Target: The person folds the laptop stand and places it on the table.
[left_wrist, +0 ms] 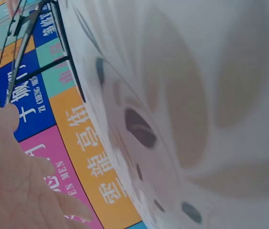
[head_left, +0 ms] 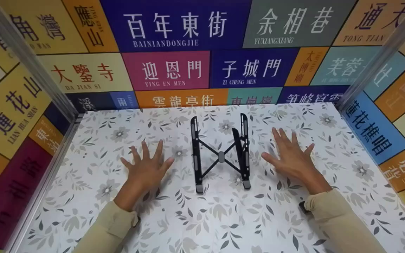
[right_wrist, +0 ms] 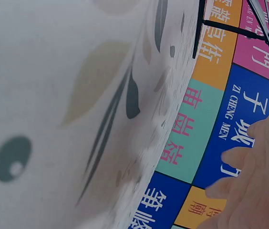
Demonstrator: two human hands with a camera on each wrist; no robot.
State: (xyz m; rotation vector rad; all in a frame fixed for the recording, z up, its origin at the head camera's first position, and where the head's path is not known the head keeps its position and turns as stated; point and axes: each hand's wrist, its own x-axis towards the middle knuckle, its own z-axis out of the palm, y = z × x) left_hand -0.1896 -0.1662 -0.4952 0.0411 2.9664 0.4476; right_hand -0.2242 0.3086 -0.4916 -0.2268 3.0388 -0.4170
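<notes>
A black folding laptop stand [head_left: 221, 156] with grey pads and crossed struts stands on the floral table, its two side rails spread apart. On its right side a black support arm [head_left: 238, 149] slants up beside the rail. To the left of the stand, my left hand [head_left: 147, 169] is spread with fingers apart, touching no part of it. My right hand [head_left: 293, 157] is likewise spread, to the right of the stand and apart from it. Both palms face down over the table. In the left wrist view, part of the stand [left_wrist: 25, 24] shows beyond the thumb.
The white table [head_left: 202, 225] carries a grey leaf and flower print. Colourful panels with large characters [head_left: 181, 24] rise behind it and along both sides. Clear strips [head_left: 37, 63] run up the two back corners.
</notes>
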